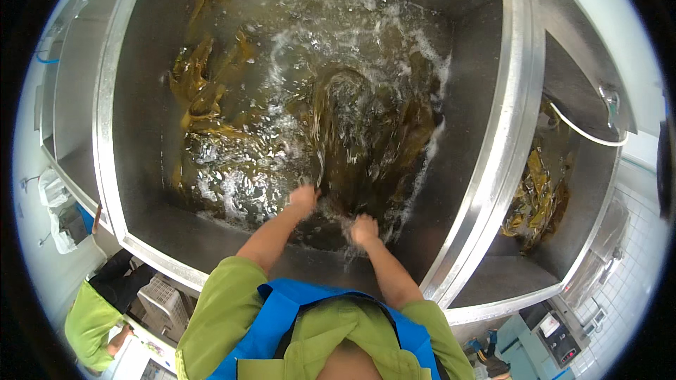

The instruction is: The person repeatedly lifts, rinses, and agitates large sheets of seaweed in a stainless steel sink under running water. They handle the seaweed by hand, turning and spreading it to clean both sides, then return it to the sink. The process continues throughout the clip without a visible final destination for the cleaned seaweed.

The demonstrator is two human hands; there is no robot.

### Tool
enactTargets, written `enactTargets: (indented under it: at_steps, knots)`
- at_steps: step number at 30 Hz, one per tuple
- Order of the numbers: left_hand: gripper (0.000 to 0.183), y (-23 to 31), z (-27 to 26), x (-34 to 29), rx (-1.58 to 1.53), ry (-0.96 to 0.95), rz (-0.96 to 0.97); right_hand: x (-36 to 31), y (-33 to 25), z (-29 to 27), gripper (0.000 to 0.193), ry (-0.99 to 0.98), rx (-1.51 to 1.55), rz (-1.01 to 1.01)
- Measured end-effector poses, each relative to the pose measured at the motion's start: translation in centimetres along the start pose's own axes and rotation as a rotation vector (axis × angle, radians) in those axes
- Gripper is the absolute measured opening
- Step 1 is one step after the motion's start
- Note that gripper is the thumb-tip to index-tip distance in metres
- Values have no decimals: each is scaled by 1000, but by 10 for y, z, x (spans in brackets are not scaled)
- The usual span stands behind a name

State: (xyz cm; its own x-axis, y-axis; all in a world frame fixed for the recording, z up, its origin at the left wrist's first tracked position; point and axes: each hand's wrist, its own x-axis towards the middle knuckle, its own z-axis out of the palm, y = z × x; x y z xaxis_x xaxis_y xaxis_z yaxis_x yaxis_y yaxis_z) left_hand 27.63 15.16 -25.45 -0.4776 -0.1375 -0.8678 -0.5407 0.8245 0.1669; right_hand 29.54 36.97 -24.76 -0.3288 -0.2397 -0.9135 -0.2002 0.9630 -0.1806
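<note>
My left hand [304, 198] is closed at the near side of a large steel sink, just above the churning water. A dark strand of kelp [322, 123] runs from it away through the water. My right hand [364, 230], a little nearer and to the right, is also closed, at the near end of the kelp [412, 130] on that side. Splashes and foam hide part of what both hands grip. More olive-brown kelp [201, 88] floats in broad folds at the left of the sink.
The sink's broad steel rim [486, 190] divides it from a second basin [514, 281] at right, with kelp [535, 193] and a white hose [588, 128]. At lower left, a person in a green shirt [88, 327] works near a pale plastic crate [163, 302].
</note>
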Motion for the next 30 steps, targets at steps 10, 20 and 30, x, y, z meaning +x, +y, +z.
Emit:
enactTargets:
  at_steps: [10, 20, 30]
  knots:
    - [17, 64, -68, 44, -739, -293, 124, 3, -4, -141, 52, -11, 1514, 97]
    - [30, 292, -455, -215, -1726, -53, 1253, -296, 6, -425, 48, 1015, 1946, -1054]
    - [86, 149, -278, -167, -1567, 283, 882, -238, 41, -222, 38, 1170, 1457, -250]
